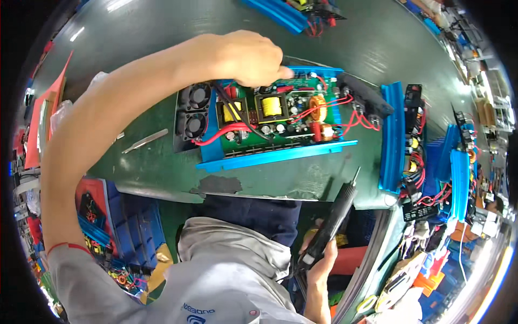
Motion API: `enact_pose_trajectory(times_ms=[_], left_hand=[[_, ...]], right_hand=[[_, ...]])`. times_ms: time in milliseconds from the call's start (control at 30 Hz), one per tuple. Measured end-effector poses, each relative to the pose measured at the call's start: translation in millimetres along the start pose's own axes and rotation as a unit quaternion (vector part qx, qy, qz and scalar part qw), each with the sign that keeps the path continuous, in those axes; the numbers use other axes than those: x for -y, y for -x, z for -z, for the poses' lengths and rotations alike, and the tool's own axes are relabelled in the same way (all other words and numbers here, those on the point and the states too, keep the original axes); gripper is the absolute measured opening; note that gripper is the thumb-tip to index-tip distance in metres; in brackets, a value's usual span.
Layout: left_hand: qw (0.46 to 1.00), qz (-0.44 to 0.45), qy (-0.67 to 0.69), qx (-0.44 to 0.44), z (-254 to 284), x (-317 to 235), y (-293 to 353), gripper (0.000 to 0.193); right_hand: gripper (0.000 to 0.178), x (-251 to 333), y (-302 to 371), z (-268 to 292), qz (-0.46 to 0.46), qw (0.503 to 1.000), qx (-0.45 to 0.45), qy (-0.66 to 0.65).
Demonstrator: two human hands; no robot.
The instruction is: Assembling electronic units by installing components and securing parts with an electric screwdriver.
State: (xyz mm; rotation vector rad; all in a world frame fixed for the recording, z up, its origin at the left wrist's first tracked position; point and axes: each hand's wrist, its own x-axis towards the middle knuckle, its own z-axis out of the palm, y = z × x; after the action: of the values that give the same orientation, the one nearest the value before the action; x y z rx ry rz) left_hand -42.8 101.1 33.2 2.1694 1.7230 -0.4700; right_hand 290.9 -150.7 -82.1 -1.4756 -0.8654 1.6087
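Note:
A power inverter (237,146) with its casing off lies on the bench in front of me. Its blue metal sides flank a green circuit board with yellow-wound transformers, a copper coil and red wires, and two black fans sit at its left end. My left hand (251,58) reaches over the far side, fingers curled, one fingertip at the board's far edge. Whatever is in those fingers is hidden. Below the bench's front edge, my right hand (322,259) grips a black electric screwdriver (333,218), its bit pointing up toward the bench and apart from the inverter.
Metal tweezers (145,140) lie left of the inverter on the green bench (302,181). More blue-cased units (393,137) stand along the right, and another blue casing (278,15) sits at the far side. A blue crate (132,227) with wired parts beside it is at lower left.

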Motion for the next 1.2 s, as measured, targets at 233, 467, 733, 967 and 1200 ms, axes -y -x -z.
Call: enact_pose_trajectory(times_ms=[233,467,733,967,1200], left_hand=[[0.996,-0.069,0.041,-0.024,-6.3,6.2,-1.1,0.058],[0.926,0.023,0.376,0.022,-49.6,21.3,39.2,0.064],[0.669,0.103,0.736,-0.003,-116.4,-56.9,88.6,0.058],[0.528,0.116,0.837,-0.086,-145.2,-123.5,94.5,0.061],[0.415,0.141,0.888,-0.142,-147.1,-150.8,96.4,0.062]], right_hand=[[0.043,74.6,-24.5,7.7,0.040,0.963,-0.102,0.245],[0.058,102.9,-90.7,2.3,0.277,0.825,-0.160,0.466],[0.022,102.5,-49.4,-10.1,0.284,0.864,-0.190,0.370],[0.050,80.4,-32.7,-27.2,0.238,0.900,-0.170,0.324],[0.062,110.2,-82.2,-50.7,0.310,0.928,-0.017,0.206]])
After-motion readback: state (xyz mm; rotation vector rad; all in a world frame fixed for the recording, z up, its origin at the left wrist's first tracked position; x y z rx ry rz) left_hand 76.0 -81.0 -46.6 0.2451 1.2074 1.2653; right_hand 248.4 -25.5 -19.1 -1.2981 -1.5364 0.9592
